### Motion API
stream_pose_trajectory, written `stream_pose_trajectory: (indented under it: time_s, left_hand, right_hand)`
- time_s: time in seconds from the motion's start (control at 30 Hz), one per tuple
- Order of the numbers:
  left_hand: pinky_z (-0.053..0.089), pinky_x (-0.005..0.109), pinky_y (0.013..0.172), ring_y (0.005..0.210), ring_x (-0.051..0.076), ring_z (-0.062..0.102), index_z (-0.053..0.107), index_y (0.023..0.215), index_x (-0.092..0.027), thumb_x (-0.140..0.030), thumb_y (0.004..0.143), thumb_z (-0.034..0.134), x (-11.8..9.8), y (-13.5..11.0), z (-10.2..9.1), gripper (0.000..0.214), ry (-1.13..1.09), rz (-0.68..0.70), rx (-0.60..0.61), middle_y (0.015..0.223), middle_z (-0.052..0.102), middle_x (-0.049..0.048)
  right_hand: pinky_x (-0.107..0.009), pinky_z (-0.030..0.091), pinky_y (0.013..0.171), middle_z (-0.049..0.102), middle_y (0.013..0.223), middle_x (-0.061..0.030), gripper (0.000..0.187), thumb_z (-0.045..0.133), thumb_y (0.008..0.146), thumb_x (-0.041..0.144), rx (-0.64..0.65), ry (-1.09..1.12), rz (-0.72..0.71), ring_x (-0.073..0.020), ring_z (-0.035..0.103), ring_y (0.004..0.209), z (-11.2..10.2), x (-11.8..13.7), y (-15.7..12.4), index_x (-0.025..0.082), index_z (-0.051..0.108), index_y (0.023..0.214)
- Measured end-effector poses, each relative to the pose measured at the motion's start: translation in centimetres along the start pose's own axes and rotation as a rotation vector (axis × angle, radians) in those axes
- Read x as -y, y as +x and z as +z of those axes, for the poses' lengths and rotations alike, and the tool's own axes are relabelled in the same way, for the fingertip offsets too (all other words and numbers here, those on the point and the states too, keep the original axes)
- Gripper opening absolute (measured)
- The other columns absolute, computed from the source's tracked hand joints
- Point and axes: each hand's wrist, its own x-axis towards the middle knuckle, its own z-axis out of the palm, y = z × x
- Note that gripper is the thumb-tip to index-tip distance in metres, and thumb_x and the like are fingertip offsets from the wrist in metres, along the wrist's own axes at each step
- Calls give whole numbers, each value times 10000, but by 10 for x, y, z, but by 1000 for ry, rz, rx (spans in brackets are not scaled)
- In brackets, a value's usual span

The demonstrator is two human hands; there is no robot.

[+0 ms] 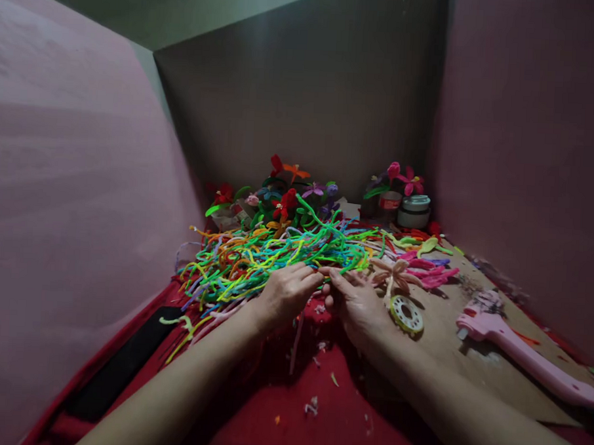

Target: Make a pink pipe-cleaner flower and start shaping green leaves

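My left hand (290, 289) and my right hand (363, 307) meet above the red cloth, fingertips pinched close together. A pale pink pipe cleaner (296, 344) hangs down beneath my left fingers, and its upper end disappears among them. What sits between my right fingertips is mostly hidden. Just beyond both hands spreads a thick heap of pipe cleaners (276, 251) in green, yellow, blue, orange and purple. A beige pipe-cleaner flower (394, 274) lies beside my right hand, with a yellow-rimmed round spool (406, 315) near the wrist.
A pink long-handled tool (527, 354) rests on the cardboard (438, 360) at right, near bright pink pieces (432, 273). Finished flowers (293, 183) and a lidded container (414, 212) stand at the back. A black strip (123, 362) lies left. Fuzz scraps (312, 407) dot the cloth.
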Motion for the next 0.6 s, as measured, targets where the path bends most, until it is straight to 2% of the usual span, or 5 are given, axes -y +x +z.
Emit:
stream_pose_trajectory:
  time_s: [0.1, 0.2, 0.27, 0.37, 0.6]
  left_hand:
    - [391, 225, 654, 710, 134, 516, 621, 895, -208, -257, 862, 377, 15, -1, 7, 250, -96, -120, -57, 745, 583, 38]
    - [382, 222, 656, 689, 126, 506, 609, 787, -197, -218, 858, 360, 33, 0, 8, 260, -94, -195, -92, 724, 571, 30]
    - [373, 223, 663, 699, 129, 510, 611, 784, -201, -196, 844, 376, 39, -3, 4, 243, -92, -223, -94, 739, 580, 31]
    - [353, 217, 622, 676, 131, 508, 627, 771, -221, -180, 797, 444, 36, -10, -5, 189, -96, -249, -71, 724, 588, 22]
    - [373, 238, 611, 657, 142, 540, 649, 721, -198, -187, 746, 482, 44, -18, -26, 169, -131, -471, -148, 726, 620, 40]
  right_hand:
    - [-234, 435, 586, 594, 642, 6, 222, 608, 733, 391, -12, -269, -223, -117, 540, 613, 0, 13, -6, 184, 680, 771]
    - [-287, 447, 765, 647, 722, -8, 209, 584, 768, 381, 38, -235, -312, -144, 598, 742, 0, 27, -8, 193, 673, 750]
    - [-306, 468, 732, 648, 671, -2, 207, 604, 754, 391, 47, -50, -266, -147, 619, 687, -1, 30, -5, 190, 653, 755]
    - [-260, 473, 565, 618, 575, 18, 236, 660, 699, 406, -5, 146, -188, -137, 612, 579, -3, 31, 2, 192, 623, 790]
    - [-176, 328, 365, 423, 413, 85, 237, 652, 707, 395, -57, 241, -188, -76, 446, 382, -1, 51, -2, 218, 585, 849]
